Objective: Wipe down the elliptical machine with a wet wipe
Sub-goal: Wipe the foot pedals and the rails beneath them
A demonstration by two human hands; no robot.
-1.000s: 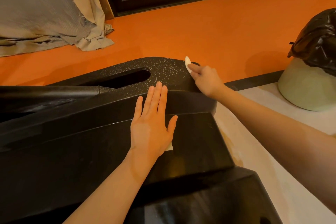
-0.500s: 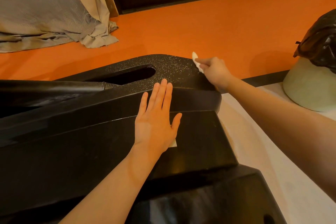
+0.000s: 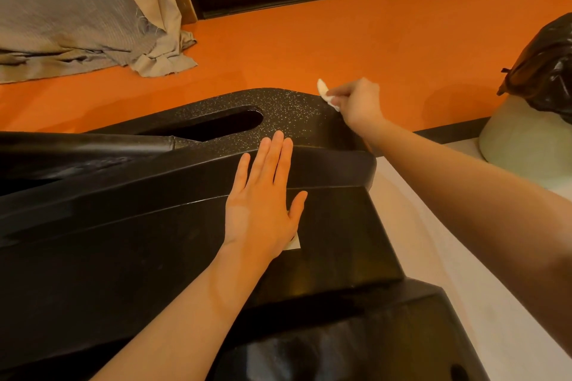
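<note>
The black elliptical machine (image 3: 130, 226) fills the lower left; its speckled end has an oval slot (image 3: 216, 124). My left hand (image 3: 263, 195) lies flat on the black housing, fingers straight and together, partly covering a small white label (image 3: 295, 243). My right hand (image 3: 359, 102) reaches to the far right end of the speckled part and pinches a small folded white wet wipe (image 3: 326, 94) against that edge. Most of the wipe is hidden inside the fingers.
Orange floor (image 3: 309, 46) lies beyond the machine. A pale bin with a black bag (image 3: 544, 77) stands at the right. Grey and beige curtains (image 3: 77, 25) pool at the far left. A light mat (image 3: 448, 257) lies under the machine's right side.
My right hand with the wipe has slid a little to the right along the far end of the speckled part. My left hand stays flat on the housing.
</note>
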